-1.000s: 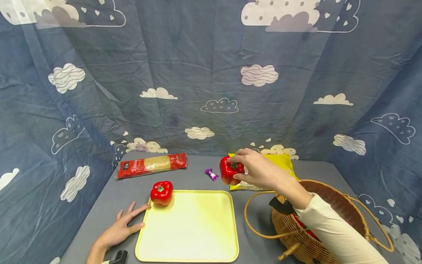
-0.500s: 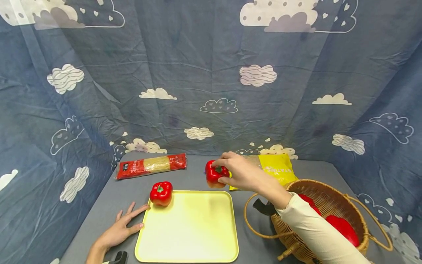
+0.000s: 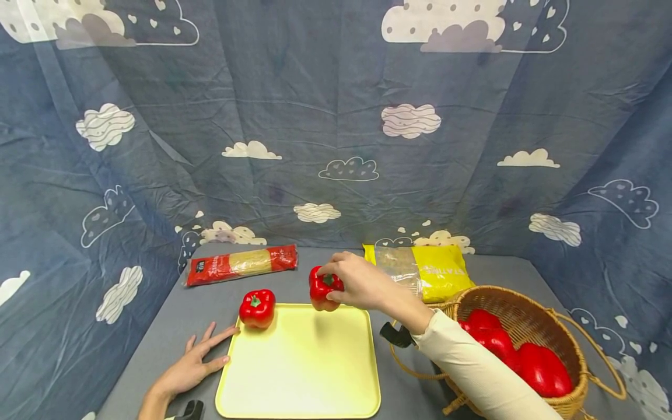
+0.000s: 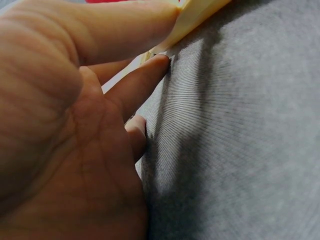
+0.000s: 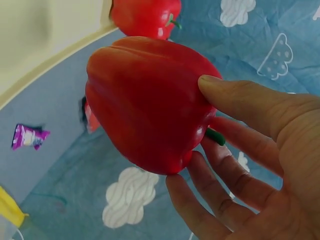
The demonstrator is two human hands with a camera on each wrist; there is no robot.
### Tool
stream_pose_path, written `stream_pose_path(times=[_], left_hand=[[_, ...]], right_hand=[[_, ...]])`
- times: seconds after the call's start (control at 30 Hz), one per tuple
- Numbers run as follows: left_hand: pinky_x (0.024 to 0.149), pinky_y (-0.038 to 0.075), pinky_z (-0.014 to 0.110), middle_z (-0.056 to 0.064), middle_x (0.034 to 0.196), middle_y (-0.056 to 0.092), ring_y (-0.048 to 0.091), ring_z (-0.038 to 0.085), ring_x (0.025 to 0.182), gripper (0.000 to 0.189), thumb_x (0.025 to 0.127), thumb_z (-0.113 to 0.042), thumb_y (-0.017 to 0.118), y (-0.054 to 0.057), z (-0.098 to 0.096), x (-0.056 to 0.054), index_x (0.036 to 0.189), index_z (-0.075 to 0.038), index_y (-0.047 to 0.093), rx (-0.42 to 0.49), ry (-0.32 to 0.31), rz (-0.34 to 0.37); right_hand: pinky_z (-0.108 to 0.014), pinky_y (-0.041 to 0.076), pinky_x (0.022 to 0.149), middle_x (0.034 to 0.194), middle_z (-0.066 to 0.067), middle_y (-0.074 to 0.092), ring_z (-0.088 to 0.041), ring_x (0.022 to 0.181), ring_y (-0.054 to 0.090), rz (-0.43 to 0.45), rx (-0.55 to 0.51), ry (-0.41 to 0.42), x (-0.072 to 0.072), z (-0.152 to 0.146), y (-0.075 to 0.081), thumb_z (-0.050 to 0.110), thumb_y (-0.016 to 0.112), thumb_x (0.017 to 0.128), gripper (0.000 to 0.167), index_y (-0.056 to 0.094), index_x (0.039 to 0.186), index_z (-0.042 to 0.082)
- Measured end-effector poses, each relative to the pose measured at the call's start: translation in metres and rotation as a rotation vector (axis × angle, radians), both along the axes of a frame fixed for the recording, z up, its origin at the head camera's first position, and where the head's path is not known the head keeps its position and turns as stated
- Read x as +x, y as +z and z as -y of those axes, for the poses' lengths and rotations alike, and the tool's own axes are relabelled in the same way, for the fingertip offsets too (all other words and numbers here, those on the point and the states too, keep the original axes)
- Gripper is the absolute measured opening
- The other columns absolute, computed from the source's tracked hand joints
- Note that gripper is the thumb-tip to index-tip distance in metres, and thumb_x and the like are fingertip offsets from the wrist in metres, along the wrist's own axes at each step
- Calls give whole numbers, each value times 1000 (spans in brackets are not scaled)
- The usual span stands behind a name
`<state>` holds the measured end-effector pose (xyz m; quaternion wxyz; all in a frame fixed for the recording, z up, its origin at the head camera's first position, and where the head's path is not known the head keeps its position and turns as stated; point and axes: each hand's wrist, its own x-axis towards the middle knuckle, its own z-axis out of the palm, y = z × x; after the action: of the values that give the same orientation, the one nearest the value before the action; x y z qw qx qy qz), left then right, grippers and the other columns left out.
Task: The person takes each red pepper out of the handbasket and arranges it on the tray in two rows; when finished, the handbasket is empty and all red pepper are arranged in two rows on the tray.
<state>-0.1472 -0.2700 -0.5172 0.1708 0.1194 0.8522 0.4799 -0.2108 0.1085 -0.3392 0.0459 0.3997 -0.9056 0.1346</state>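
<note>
Grip of left hand (image 3: pixel 190 366): relaxed, fingers spread, holding nothing, thumb at rim of yellow tray (image 3: pixel 299 373); palm visible only in left wrist view. Wicker basket (image 3: pixel 541 318) with red contents (image 3: pixel 541 367): head view only. Grip of right hand (image 3: pixel 362 283): pinching red pepper (image 3: pixel 321 290) between thumb and fingers, at tray's far edge. Second pepper (image 3: pixel 256 310) at far left corner. Purple candy (image 5: pixel 30 136): right wrist view only. Farther back: red packet (image 3: pixel 242 264), yellow packet (image 3: pixel 441 271).
</note>
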Motion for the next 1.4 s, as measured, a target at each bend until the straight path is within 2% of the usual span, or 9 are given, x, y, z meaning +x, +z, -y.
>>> stream_pose_path(times=[0.27, 0.5, 0.7, 1.0, 1.4], left_hand=[[107, -25, 73, 26, 162, 26, -16, 52, 149, 63, 97, -28, 65, 3, -1, 2, 153, -9, 42, -13, -3, -5], [107, -25, 73, 25, 162, 27, -16, 51, 150, 62, 97, -27, 65, 1, -1, 0, 153, -11, 43, -7, -1, -7], [107, -25, 74, 25, 161, 27, -15, 52, 149, 62, 97, -27, 64, 0, -1, 0, 153, -10, 43, -5, -5, -16], [107, -25, 74, 24, 162, 28, -15, 51, 150, 63, 96, -27, 66, -1, 0, 0, 153, -11, 44, -12, 5, -10], [106, -25, 74, 24, 162, 27, -16, 51, 150, 62, 97, -28, 65, -1, 0, 0, 153, -11, 43, -14, 0, -3]], right_hand=[[-29, 56, 76, 103, -2, 67, -20, 96, 61, 18, 7, -7, 3, 16, -8, 21, 81, 84, 31, 75, 113, 12], [-26, 53, 68, 104, 0, 66, -18, 96, 59, 39, -4, -30, 7, 29, -13, 22, 81, 85, 32, 75, 115, 15], [-22, 52, 66, 103, 1, 67, -17, 95, 58, 54, -12, -36, 10, 37, -22, 22, 80, 85, 31, 75, 115, 15], [-19, 51, 75, 100, 1, 68, -14, 92, 57, 39, -30, -20, 12, 51, -35, 19, 80, 85, 29, 76, 113, 13], [-21, 48, 73, 99, 1, 69, -13, 86, 55, 20, -32, -45, 8, 59, -52, 21, 82, 83, 31, 76, 111, 13]])
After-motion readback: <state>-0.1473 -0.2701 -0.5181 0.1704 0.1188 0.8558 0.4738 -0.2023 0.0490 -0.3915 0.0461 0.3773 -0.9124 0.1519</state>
